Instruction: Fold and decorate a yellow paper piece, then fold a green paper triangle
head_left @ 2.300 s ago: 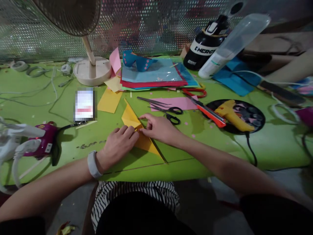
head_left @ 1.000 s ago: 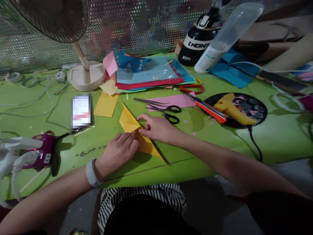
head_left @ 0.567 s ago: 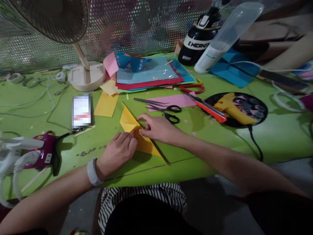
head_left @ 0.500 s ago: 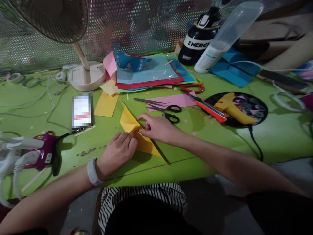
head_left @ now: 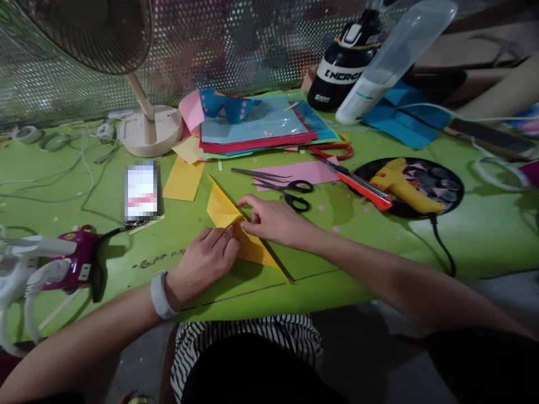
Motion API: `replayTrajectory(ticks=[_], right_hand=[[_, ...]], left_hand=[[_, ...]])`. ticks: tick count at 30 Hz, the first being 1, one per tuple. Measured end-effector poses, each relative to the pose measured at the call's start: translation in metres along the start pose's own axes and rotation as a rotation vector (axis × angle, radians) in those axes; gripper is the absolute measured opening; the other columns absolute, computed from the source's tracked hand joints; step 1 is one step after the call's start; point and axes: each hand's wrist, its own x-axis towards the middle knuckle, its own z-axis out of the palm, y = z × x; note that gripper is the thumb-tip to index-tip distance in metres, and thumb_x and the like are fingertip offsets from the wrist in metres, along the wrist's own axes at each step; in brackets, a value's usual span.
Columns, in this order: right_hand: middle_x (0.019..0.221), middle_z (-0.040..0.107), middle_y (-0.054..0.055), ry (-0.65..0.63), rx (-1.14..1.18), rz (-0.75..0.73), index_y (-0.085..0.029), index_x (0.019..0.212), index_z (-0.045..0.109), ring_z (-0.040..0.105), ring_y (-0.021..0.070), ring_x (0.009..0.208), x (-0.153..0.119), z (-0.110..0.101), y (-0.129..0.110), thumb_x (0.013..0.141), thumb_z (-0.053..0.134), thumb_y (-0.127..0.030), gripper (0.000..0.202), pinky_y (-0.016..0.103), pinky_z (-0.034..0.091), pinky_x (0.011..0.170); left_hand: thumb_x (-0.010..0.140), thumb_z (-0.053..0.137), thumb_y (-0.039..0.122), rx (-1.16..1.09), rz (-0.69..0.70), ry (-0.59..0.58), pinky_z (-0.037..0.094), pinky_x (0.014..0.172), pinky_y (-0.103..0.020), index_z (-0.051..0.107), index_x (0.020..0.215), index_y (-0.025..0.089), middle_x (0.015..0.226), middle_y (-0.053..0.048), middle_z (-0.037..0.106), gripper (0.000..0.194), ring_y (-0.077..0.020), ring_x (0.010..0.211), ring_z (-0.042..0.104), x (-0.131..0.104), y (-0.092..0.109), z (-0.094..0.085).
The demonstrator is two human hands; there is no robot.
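Observation:
A folded sheet of yellow paper (head_left: 256,251) lies slantwise on the green tabletop, its upper part bent up into a raised fold. My left hand (head_left: 214,252), with a pale band on the wrist, has its fingers curled on the paper's near side, pinching the fold. From the right, my right hand (head_left: 269,221) grips the same fold between thumb and forefinger. Both sets of fingertips meet near the middle of the sheet and partly hide it. Just beyond my right hand are black-handled scissors (head_left: 298,203) and tweezers (head_left: 256,175).
A phone (head_left: 141,192) and a purple power strip (head_left: 76,261) lie to the left, near a fan (head_left: 149,132). Stacked paper (head_left: 261,147) is at the back. To the right are a red cutter (head_left: 366,191), a yellow glue gun (head_left: 406,188) on a black dish, and bottles (head_left: 337,78).
The raised fold of the yellow paper has shifted slightly and looks more rounded between my fingers. Both hands stay almost in the same place.

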Motion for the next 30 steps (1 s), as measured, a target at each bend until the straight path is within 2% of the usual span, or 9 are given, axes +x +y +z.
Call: replayTrajectory(ticks=[12,21,30], right_hand=[[0.072,0.068,-0.001,-0.003,-0.003,0.008,-0.022,0.126,0.053,0.054,0.0154,0.059,0.0004,0.0003,-0.0001,0.082,0.056,-0.035,0.047,0.029,0.029,0.053],[0.074,0.068,0.001,-0.007,-0.011,0.006,-0.021,0.128,0.052,0.054,0.0154,0.059,0.0003,-0.0001,-0.0006,0.082,0.056,-0.034,0.048,0.03,0.028,0.053],[0.075,0.068,0.001,-0.008,-0.01,0.013,-0.021,0.128,0.052,0.054,0.0156,0.059,-0.0003,-0.0004,-0.0018,0.082,0.055,-0.035,0.048,0.03,0.028,0.053]], left_hand=[[0.096,0.042,0.005,-0.025,-0.016,0.006,0.053,0.067,-0.032,0.058,0.093,0.009,0.091,-0.012,0.07,0.016,-0.0202,0.083,0.065,-0.0005,0.0006,0.0008],[0.096,0.043,0.007,-0.008,0.03,0.023,0.052,0.069,-0.032,0.057,0.091,0.009,0.088,-0.011,0.068,0.015,-0.0197,0.084,0.065,0.0004,-0.0035,0.0018],[0.095,0.042,0.006,0.018,0.071,-0.022,0.049,0.064,-0.031,0.055,0.087,0.012,0.084,-0.009,0.067,0.016,-0.0186,0.075,0.062,0.0062,-0.0028,-0.0043]])
